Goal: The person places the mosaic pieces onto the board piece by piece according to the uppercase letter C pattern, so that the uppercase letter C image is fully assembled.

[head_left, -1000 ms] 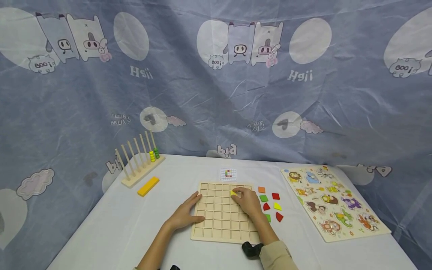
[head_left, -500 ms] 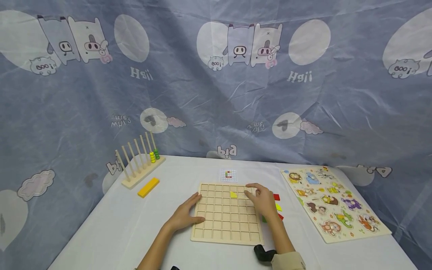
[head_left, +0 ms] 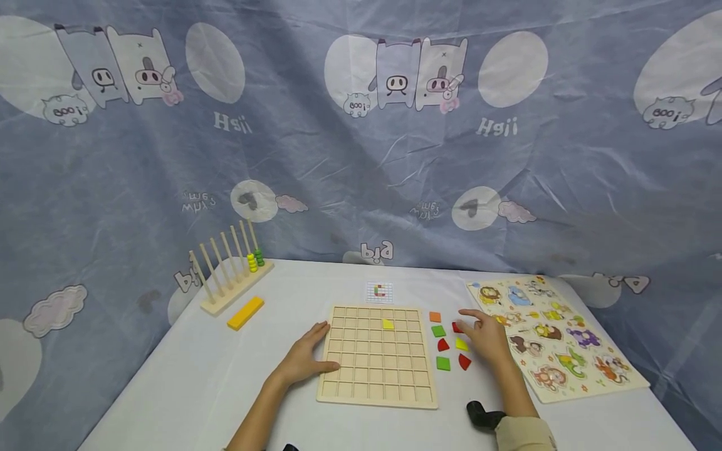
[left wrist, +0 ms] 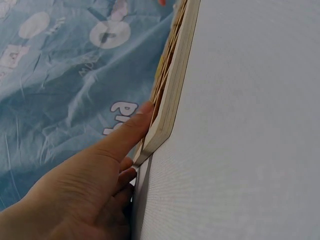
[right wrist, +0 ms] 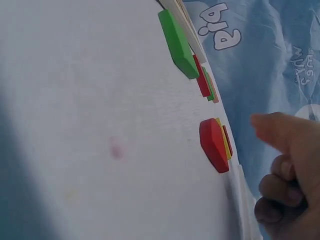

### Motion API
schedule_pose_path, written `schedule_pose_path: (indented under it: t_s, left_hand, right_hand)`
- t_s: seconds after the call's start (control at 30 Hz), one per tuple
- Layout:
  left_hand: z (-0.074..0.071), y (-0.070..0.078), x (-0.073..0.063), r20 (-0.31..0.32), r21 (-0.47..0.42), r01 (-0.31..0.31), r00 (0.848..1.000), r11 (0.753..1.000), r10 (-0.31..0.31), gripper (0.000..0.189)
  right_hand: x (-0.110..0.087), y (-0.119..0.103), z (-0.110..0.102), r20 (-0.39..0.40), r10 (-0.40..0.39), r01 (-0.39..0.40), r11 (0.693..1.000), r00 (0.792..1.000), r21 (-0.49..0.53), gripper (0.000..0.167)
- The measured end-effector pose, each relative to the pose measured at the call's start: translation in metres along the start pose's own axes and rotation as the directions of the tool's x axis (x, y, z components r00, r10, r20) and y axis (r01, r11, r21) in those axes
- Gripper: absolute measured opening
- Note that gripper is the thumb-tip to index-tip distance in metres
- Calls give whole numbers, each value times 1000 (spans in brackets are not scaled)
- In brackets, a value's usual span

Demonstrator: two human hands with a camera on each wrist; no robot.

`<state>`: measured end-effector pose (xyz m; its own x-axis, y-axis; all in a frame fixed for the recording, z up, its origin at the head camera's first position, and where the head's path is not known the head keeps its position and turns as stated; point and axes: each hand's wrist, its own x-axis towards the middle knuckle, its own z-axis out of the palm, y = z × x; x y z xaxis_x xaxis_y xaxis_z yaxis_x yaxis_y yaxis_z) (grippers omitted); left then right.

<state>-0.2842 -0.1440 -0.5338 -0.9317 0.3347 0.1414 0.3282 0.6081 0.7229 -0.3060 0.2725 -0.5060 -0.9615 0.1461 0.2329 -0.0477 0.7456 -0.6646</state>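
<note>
A wooden grid board [head_left: 375, 401] lies on the table, with one yellow tile [head_left: 388, 324] in a cell near its top. My left hand [head_left: 301, 362] rests along the board's left edge; in the left wrist view, its thumb [left wrist: 127, 135] lies over the board's rim. At the right, my right hand [head_left: 487, 338] is over a red square tile [head_left: 456, 327], thumb and index finger apart, partly covering it. I cannot tell whether it touches the tile. Around it lie a yellow tile [head_left: 461, 344], an orange tile [head_left: 435, 317], green tiles [head_left: 443, 363] and red quarter-round tiles [head_left: 465, 362].
A pattern card [head_left: 380, 292] lies behind the board. At the left are a peg abacus [head_left: 237, 288] with beads and an orange-yellow bar [head_left: 245, 313]. An animal puzzle board [head_left: 555, 341] lies at the right. A patterned cloth [head_left: 350, 156] hangs behind the table.
My right hand let go of the yellow tile, leaving it in the grid, and moved right to the loose tiles. My left hand stayed at the board's edge.
</note>
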Motion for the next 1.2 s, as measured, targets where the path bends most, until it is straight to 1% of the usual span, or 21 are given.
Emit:
schedule_pose_path:
  t_s: [0.17,0.37,0.53,0.63,0.77,0.87,0.97,1.1,1.2]
  left_hand:
    - [-2,0,0,20,-1,-3,1000,1000,3,102]
    - [0,3,0,19,1,-17,1000,1000,17,100]
    - [-1,5,-1,25,8,-17,1000,1000,17,97]
    - [-3,6,-2,24,7,-16,1000,1000,16,96]
    - [-2,5,-2,25,14,-14,1000,1000,13,96]
    - [-1,3,-1,29,26,-7,1000,1000,6,96]
    - [0,3,-2,28,31,-11,1000,999,10,96]
    - [-1,2,-2,24,29,-27,999,999,27,94]
    - [-2,2,-2,21,27,-32,999,999,32,94]
  right_hand:
    - [1,11,2,63,45,-43,998,997,-40,40]
    - [1,12,2,75,68,-61,994,995,-88,39]
    - [1,14,4,80,80,-73,993,994,-91,37]
    - [0,14,6,69,70,-64,994,995,-91,36]
    - [-1,16,8,45,67,-61,991,997,-123,35]
    - [-2,17,9,28,81,-76,988,996,-137,37]
    - [-3,14,9,13,100,-98,989,995,-111,38]
    - [-6,2,8,-24,81,-82,993,996,-82,39]
    - [-7,-15,7,-55,48,-52,996,997,-78,40]
